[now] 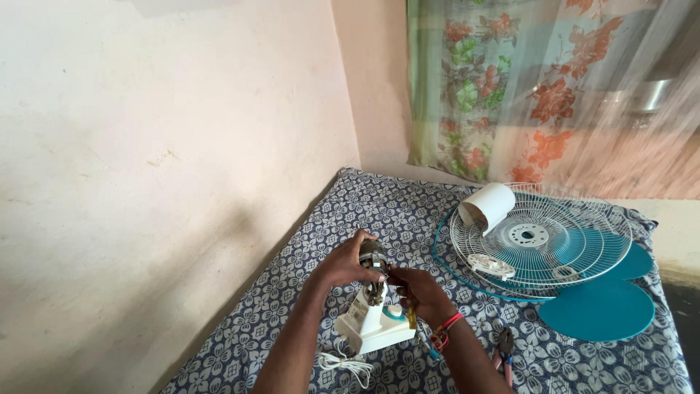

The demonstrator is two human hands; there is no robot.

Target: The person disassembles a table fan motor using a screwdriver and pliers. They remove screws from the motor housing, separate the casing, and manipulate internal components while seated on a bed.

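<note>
A bare cream plaster wall [146, 146] is rising to the left of the fingers, daylight falling across it. Beyond them, a sheer floral curtain [525, 87] is hanging in the corner. Beneath them, a blue-and-white flower-patterned cloth [408, 208] is covering the surface.

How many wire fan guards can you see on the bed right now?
1. The white wire guard lies flat at the right of the patterned bed cover, over the teal fan blade. A second guard could be hidden beneath it; I cannot tell.

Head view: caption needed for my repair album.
Both hands, left and right, grip a bare fan motor on its white base, beside a grille.
</note>
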